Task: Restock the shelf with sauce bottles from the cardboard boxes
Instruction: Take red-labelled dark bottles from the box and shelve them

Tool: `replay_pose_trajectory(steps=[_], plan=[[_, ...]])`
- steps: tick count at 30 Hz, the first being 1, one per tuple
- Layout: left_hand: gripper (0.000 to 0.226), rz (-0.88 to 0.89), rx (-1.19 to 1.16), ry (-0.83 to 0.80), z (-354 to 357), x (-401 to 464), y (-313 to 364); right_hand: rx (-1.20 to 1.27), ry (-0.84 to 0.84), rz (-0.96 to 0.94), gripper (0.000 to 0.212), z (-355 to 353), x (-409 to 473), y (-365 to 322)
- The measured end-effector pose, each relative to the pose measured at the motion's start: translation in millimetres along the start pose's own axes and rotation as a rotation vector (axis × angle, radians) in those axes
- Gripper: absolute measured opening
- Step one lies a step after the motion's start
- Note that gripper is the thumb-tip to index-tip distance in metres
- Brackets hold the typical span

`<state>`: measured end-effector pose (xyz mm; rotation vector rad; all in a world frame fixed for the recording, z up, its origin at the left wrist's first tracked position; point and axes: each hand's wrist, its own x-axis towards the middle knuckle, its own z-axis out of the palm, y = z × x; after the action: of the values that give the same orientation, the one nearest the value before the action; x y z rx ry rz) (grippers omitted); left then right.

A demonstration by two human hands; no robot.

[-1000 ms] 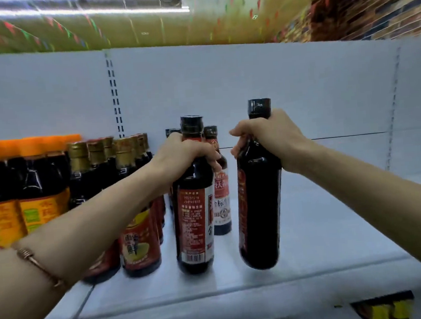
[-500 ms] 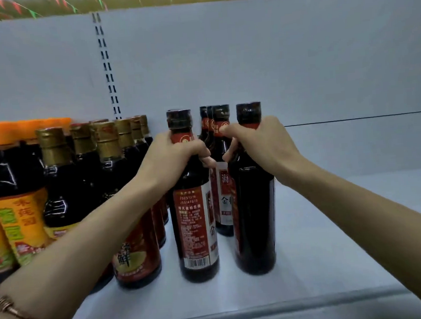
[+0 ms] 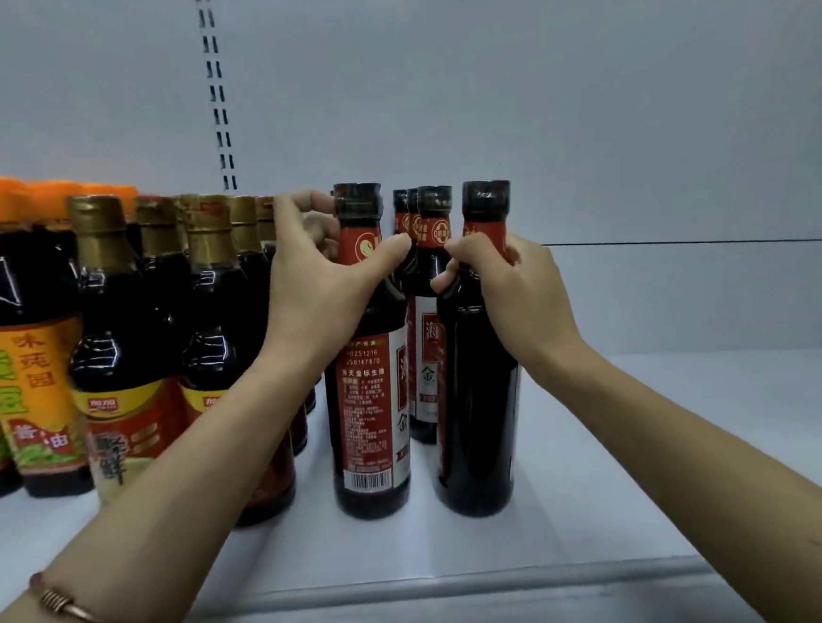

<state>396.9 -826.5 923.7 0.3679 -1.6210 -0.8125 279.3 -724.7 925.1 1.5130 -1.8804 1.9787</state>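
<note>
Sauce bottles stand upright on the white shelf [image 3: 704, 435], two of them in hand at the front. The barcode bottle [image 3: 366, 388], its red label turned outward, serves as landmark. The left hand [image 3: 319, 289] is at its neck with thumb across the red collar and fingers half uncurled toward the cap, a loose hold rather than a clench. Just right of the barcode bottle stands a dark bottle [image 3: 478, 379], base on the shelf; the right hand [image 3: 511, 293] is wrapped firmly around its neck below the black cap. Behind these two, more black-capped bottles [image 3: 434, 221] stand in a row. Left of the barcode bottle are gold-capped bottles [image 3: 108, 305], then orange-capped bottles [image 3: 18, 342]. A thin bracelet [image 3: 78, 608] sits on the left wrist.
</note>
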Motion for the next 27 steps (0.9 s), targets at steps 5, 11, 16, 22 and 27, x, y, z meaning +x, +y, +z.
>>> replay_pose_trajectory(steps=[5,11,16,22,27], plan=[[0.036,-0.035,-0.031,0.018,0.0,-7.8,7.4,-0.052,0.063,-0.018,0.034,3.1,-1.3,3.2],[0.045,-0.070,-0.157,-0.024,-0.5,-10.6,12.9,-0.189,0.046,0.006,0.032,2.2,-2.6,1.5],[0.035,-0.035,-0.079,-0.025,-2.2,-13.2,13.2,-0.237,-0.091,0.084,0.045,-6.5,-6.2,-7.9],[0.025,-0.054,-0.010,-0.020,-5.7,-20.4,7.8,-0.225,-0.229,0.114,0.035,-18.8,-8.4,-11.7],[0.046,-0.059,0.044,0.052,-3.9,-29.1,0.9,-0.130,-0.173,0.082,0.033,-17.5,-18.0,-6.0]])
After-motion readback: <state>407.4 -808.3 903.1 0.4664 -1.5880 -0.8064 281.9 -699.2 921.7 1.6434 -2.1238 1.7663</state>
